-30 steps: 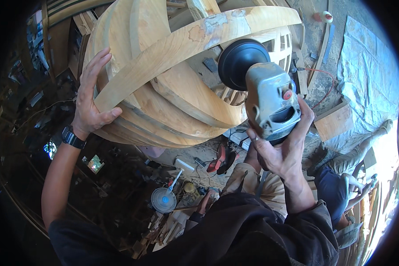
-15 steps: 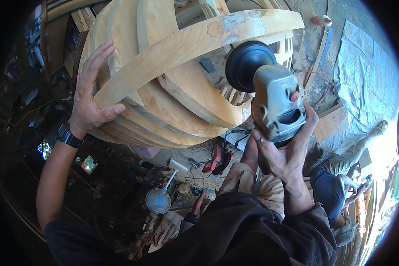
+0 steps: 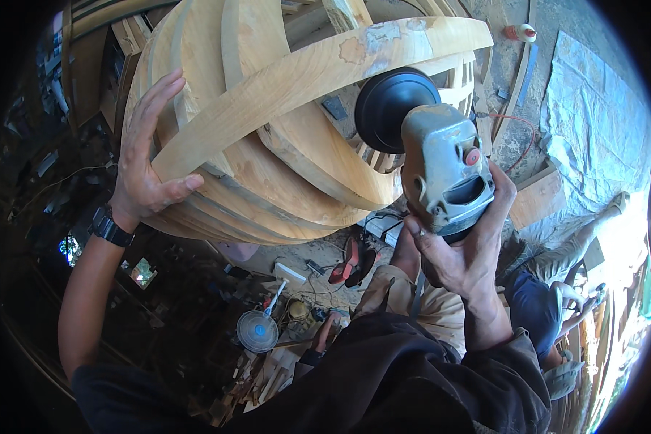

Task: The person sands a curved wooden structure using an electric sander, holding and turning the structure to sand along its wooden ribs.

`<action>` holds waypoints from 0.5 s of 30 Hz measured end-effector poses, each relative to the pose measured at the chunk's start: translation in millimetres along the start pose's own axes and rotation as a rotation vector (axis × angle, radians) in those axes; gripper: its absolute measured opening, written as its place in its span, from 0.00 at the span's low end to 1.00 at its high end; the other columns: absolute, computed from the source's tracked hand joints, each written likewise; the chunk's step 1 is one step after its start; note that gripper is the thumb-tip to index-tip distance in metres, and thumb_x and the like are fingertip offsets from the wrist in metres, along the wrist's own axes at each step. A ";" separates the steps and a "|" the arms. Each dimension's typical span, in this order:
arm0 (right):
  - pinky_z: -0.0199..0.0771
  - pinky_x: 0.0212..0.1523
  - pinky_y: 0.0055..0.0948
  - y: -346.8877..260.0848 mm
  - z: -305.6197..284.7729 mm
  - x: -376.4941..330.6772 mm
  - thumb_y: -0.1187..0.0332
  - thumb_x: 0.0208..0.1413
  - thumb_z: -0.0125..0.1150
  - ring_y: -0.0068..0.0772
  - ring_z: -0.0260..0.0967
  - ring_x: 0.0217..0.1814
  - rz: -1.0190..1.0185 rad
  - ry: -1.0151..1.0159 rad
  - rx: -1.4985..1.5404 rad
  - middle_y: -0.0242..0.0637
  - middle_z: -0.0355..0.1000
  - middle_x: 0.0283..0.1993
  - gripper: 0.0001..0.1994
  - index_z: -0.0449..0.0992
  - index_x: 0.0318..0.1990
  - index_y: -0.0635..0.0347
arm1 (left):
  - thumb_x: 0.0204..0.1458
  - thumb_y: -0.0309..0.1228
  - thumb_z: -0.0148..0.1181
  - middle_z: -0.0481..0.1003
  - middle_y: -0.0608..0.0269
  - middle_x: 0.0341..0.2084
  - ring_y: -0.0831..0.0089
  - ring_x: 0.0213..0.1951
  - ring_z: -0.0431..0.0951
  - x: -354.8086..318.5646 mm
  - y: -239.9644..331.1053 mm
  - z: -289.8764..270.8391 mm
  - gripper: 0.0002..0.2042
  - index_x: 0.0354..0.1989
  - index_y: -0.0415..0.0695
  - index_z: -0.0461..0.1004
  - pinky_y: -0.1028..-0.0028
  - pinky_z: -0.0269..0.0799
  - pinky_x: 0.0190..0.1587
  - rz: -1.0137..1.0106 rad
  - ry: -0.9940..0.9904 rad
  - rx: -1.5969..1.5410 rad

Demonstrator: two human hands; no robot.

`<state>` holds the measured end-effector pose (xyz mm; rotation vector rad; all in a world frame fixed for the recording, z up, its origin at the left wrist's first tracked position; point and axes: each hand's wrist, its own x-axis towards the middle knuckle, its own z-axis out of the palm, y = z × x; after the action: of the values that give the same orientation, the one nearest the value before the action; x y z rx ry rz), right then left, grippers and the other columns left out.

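A big rounded structure of curved wooden bands (image 3: 267,130) fills the upper middle. My left hand (image 3: 143,163), a black watch on its wrist, lies flat and spread against the structure's left side. My right hand (image 3: 463,249) grips a grey angle grinder (image 3: 445,170) from below. The grinder's black round disc (image 3: 394,108) sits against the underside of a pale curved band with patchy filler (image 3: 383,50).
Below lie a small blue fan (image 3: 257,331), red sandals (image 3: 351,262), cables and wood offcuts (image 3: 267,376). A grey tarpaulin (image 3: 593,137) covers the floor at right, near a wooden box (image 3: 539,197). Another person sits at lower right (image 3: 550,304).
The grinder and my right hand have shifted slightly left and up along the curved band. My left hand has stayed on the structure's side.
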<state>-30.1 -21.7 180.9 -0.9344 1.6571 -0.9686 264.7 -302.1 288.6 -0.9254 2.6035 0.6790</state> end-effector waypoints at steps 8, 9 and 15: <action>0.67 0.59 0.42 7.4 -9.4 8.4 0.60 0.44 0.76 0.45 0.67 0.56 0.233 0.146 0.257 0.55 0.63 0.54 0.47 0.49 0.64 0.72 | 0.38 0.65 0.65 0.61 0.45 0.68 0.49 0.69 0.61 -0.6 3.2 -1.5 0.52 0.68 0.41 0.61 0.53 0.55 0.70 -0.009 -0.003 0.032; 0.67 0.59 0.42 15.4 -9.5 5.3 0.59 0.44 0.77 0.44 0.67 0.56 0.138 0.120 0.105 0.54 0.63 0.54 0.48 0.49 0.64 0.72 | 0.38 0.65 0.65 0.60 0.45 0.68 0.49 0.69 0.61 -0.4 3.6 -2.0 0.52 0.68 0.41 0.61 0.53 0.55 0.70 -0.011 -0.005 0.027; 0.62 0.63 0.42 14.7 -0.4 -0.2 0.62 0.44 0.76 0.40 0.63 0.61 -0.016 -0.022 -0.075 0.51 0.60 0.58 0.49 0.47 0.67 0.69 | 0.38 0.65 0.64 0.60 0.45 0.68 0.49 0.69 0.61 1.0 1.7 0.7 0.52 0.69 0.41 0.61 0.53 0.54 0.70 -0.003 -0.009 -0.007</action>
<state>-32.4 -15.7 167.7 -1.0062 1.6800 -0.9090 262.9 -301.1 288.1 -0.9258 2.5936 0.6904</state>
